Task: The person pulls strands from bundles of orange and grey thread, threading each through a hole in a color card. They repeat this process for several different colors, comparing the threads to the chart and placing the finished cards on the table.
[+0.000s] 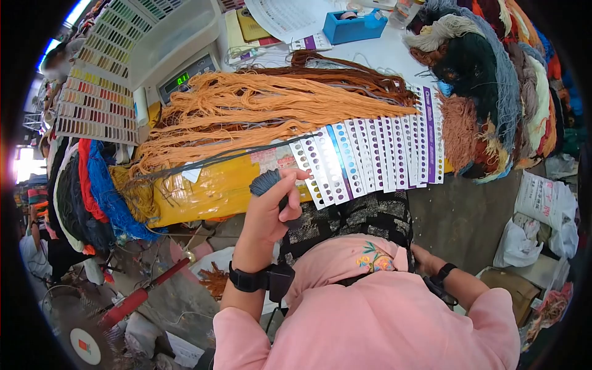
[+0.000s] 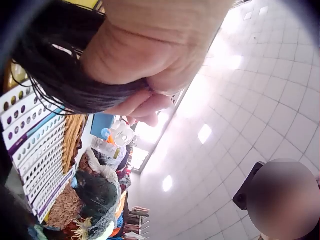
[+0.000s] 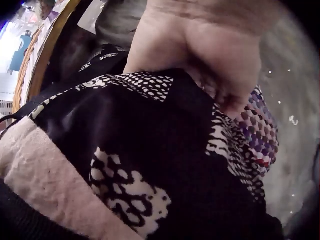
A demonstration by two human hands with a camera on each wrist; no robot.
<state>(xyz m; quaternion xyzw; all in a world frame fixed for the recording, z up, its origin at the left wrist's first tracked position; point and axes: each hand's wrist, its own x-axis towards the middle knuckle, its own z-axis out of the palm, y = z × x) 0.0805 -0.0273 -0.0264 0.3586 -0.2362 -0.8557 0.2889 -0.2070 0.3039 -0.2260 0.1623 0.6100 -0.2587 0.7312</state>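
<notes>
My left hand (image 1: 269, 213) is raised in front of the table's near edge, its fingers curled round a bundle of dark grey yarn (image 1: 265, 183). The left wrist view shows the hand (image 2: 150, 47) gripping this dark yarn (image 2: 65, 82), which bends in a loop. Dark strands (image 1: 229, 155) lie across the yellow wrapped package (image 1: 203, 196), below long orange yarn (image 1: 246, 102). My right hand (image 1: 423, 258) is low beside the hip; in the right wrist view the hand (image 3: 200, 50) rests against the black patterned trousers (image 3: 125, 125), its fingertips partly hidden.
Overlapping shade cards (image 1: 376, 154) fan out right of the package. Behind are brown yarn (image 1: 351, 78), a scale (image 1: 191, 73) and a blue tape dispenser (image 1: 354, 26). Coloured hanks (image 1: 493, 80) hang at the right, others at the left. White bags (image 1: 536, 209) stand at the far right.
</notes>
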